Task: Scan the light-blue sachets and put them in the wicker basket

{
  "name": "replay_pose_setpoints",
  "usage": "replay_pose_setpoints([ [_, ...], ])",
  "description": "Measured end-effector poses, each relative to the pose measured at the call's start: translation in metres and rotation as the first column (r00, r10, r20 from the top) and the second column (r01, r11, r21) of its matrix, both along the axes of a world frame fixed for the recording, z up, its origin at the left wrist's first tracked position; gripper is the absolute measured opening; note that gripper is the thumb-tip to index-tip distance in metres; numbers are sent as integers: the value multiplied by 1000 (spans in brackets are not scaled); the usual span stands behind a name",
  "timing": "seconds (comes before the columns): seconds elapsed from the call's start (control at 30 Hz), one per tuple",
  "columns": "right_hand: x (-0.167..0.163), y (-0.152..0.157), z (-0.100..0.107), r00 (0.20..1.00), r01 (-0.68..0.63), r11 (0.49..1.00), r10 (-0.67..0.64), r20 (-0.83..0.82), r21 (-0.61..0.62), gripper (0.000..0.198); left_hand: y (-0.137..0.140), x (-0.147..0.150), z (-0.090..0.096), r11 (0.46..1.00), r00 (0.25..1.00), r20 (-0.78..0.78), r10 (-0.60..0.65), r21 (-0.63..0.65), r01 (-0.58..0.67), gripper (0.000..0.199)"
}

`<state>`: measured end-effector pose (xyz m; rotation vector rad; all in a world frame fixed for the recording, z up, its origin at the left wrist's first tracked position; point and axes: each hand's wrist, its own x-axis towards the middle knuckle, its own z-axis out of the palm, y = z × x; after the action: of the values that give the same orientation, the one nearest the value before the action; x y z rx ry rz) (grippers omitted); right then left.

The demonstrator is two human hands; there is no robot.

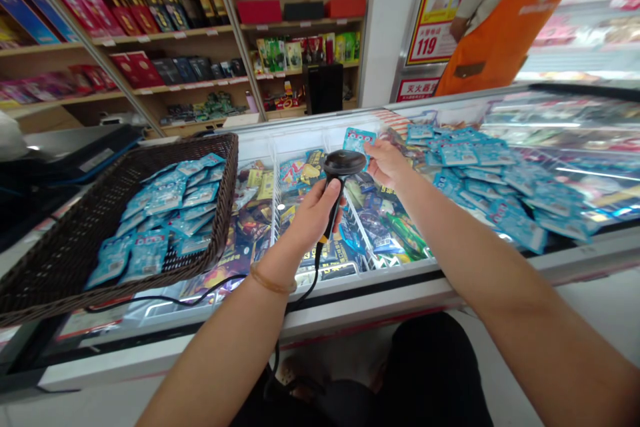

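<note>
Wrapped round the handle of a black corded barcode scanner (344, 161), my left hand (320, 210) holds it upright over the freezer. Just behind the scanner head, my right hand (387, 163) pinches a small blue packet (357, 138) by its right side; the scanner hides the packet's lower part. To the right, a heap of similar blue packets (480, 167) lies on the freezer's glass top. On the left, a dark brown wicker basket (227, 193) holds another pile of blue packets (170, 193).
Beneath the hands, the freezer (345, 310) contains colourful packaged goods divided by white wire racks. The scanner's black cable (200, 297) runs along the front edge. Shelves (165, 33) with boxes and bottles stand behind. A person in an orange apron (520, 20) is at the back right.
</note>
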<state>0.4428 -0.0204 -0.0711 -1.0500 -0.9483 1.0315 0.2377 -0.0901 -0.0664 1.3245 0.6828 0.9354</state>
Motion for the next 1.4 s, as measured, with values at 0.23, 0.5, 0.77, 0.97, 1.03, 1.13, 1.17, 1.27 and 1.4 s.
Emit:
replay_pose_setpoints([
  [0.23, -5, 3, 1, 998, 40, 998, -37, -56, 49, 25, -1, 2, 0, 1000, 1000, 0, -2, 11, 2, 41],
  [0.5, 0, 9, -3, 982, 2, 994, 19, -186, 112, 20, 2, 0, -1, 999, 999, -10, -40, 23, 41, 44],
  [0.77, -2, 7, -1, 972, 42, 995, -20, -233, 92, 19, 0, 1, -2, 1000, 1000, -8, -30, -1, 30, 44],
  [0.97, -13, 13, -4, 956, 93, 996, -93, -277, -14, 10, 2, -2, 18, 981, 986, 1, 169, -102, -168, 39],
  [1.03, -25, 21, -1, 955, 114, 987, -139, -260, -111, 13, 3, -12, 36, 957, 969, 9, 246, -163, -241, 39],
  [1.13, -56, 40, 16, 973, 112, 974, -148, -179, -197, 18, 2, -39, 64, 931, 946, 55, 321, -201, -304, 40],
  [1.17, -71, 48, 24, 980, 94, 975, -127, -155, -203, 18, 1, -50, 71, 923, 935, 74, 348, -200, -328, 39],
  [1.27, -125, 71, 53, 991, -50, 977, 22, -135, -208, 20, -5, -85, 85, 884, 887, 117, 447, -208, -418, 35],
  [1.4, -208, 90, 86, 969, -225, 952, 196, -151, -208, 21, -13, -126, 87, 825, 825, 140, 548, -253, -505, 31],
])
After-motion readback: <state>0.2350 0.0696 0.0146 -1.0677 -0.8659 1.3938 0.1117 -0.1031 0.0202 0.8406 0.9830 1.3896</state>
